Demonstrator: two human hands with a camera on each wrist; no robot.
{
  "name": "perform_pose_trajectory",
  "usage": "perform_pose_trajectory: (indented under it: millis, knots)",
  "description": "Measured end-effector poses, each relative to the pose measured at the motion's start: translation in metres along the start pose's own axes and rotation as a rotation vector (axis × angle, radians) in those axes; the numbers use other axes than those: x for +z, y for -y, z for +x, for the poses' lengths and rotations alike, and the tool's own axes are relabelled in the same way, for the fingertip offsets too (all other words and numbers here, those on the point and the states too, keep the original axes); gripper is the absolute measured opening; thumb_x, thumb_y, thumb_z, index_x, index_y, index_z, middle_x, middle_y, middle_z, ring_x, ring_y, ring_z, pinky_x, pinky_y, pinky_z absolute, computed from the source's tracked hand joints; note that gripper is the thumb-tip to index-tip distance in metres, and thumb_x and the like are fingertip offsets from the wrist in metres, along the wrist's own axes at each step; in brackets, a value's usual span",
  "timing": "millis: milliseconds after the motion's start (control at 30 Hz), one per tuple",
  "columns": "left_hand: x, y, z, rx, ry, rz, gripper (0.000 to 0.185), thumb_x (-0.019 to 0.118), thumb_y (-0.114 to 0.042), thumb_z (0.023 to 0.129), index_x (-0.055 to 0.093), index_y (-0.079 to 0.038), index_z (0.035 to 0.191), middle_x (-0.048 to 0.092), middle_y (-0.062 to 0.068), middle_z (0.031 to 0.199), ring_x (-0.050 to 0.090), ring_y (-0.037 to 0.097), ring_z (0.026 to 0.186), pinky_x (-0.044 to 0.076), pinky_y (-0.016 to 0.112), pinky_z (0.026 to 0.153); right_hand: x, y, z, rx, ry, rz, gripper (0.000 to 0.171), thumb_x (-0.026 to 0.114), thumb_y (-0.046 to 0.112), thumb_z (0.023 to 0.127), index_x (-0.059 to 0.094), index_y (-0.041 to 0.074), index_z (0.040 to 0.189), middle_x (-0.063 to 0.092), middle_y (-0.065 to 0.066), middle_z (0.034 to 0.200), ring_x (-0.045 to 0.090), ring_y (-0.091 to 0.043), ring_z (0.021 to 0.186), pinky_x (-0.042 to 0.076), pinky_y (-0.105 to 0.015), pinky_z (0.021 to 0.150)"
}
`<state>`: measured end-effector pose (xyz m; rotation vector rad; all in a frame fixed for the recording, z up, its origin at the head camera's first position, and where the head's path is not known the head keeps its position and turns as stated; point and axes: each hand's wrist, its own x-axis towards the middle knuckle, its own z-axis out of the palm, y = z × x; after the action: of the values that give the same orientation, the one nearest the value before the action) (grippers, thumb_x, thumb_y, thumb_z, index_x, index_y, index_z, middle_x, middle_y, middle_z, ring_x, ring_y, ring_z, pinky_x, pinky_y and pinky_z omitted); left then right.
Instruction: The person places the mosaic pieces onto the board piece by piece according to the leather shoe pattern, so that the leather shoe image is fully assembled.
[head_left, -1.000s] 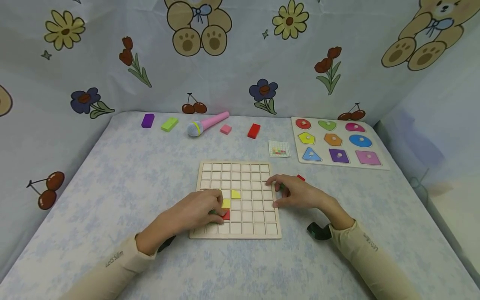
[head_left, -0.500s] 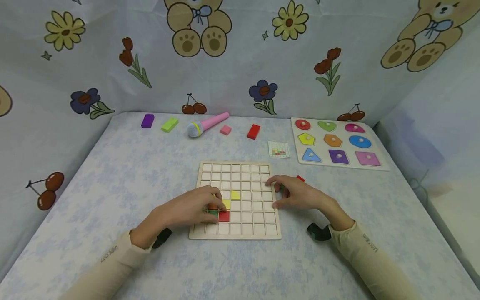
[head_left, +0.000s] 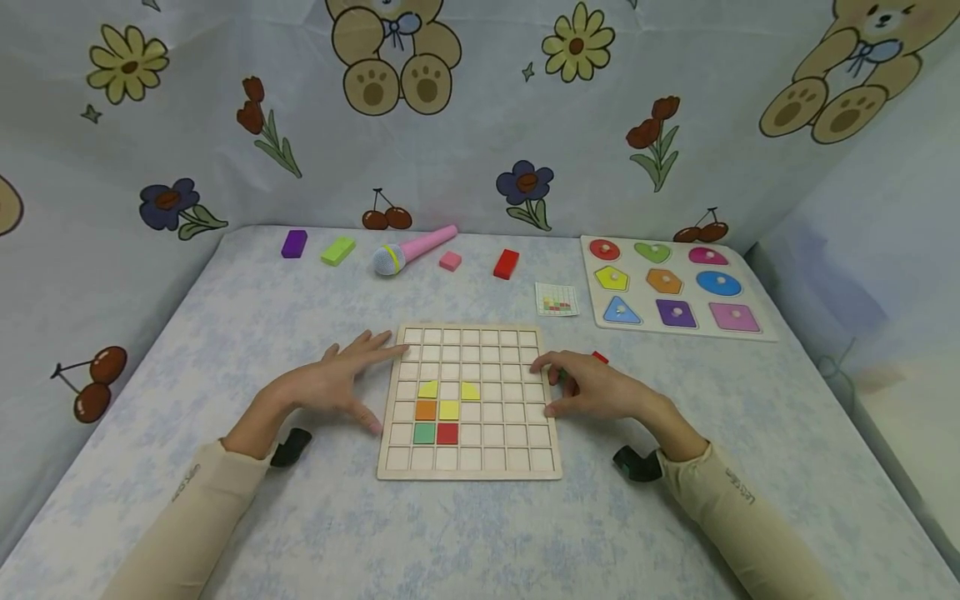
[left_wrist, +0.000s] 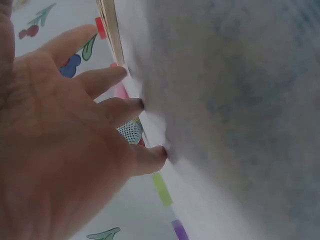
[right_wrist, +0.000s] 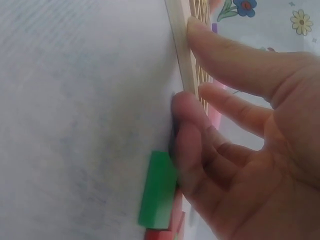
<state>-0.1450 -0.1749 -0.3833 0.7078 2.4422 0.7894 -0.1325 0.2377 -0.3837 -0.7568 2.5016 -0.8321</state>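
Observation:
A wooden grid board [head_left: 495, 483] lies flat on the table, its cells mostly bare. Set in its lower left are a green square [head_left: 423, 433], a red square [head_left: 447, 434], an orange square [head_left: 425, 410], a yellow square [head_left: 448, 410] and two cut-cornered yellow pieces, left [head_left: 428, 390] and right [head_left: 470, 392]. My left hand [head_left: 326, 383] spreads its fingers along the board's left edge. At the right edge, my right hand [head_left: 596, 385] touches the frame with thumb and index finger; its other fingers bend loosely. Beside them lies a green block [right_wrist: 158, 190].
Behind my right hand a red block [head_left: 600, 357] shows partly. Farther back lie a small pattern card [head_left: 557, 300], a shape puzzle [head_left: 645, 310], a red block [head_left: 506, 264], a pink block [head_left: 450, 261], a toy microphone [head_left: 420, 246], a lime block [head_left: 338, 251] and a purple block [head_left: 294, 244].
My left hand has let go of the red square, now lying flat in its cell, and moved left off the pieces to the board's left edge. My right hand stays put.

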Motion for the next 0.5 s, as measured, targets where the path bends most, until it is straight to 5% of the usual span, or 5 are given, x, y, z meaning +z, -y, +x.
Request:
perform_pose_trajectory:
  millis: [500]
  knots:
    - [0.003,-0.008,-0.001,-0.068,0.048,0.114,0.123,0.092,-0.046,0.065,0.022,-0.015,0.161,0.003,0.017,0.169,-0.006,0.046,0.153,-0.003,0.075,0.113,-0.016,0.001,-0.007,0.021,0.040,-0.015,0.056,0.078,0.024,0.088,0.056,0.010,0.138,0.066,-0.004,0.111,0.059,-0.015,0.087,0.051,-0.027,0.076]
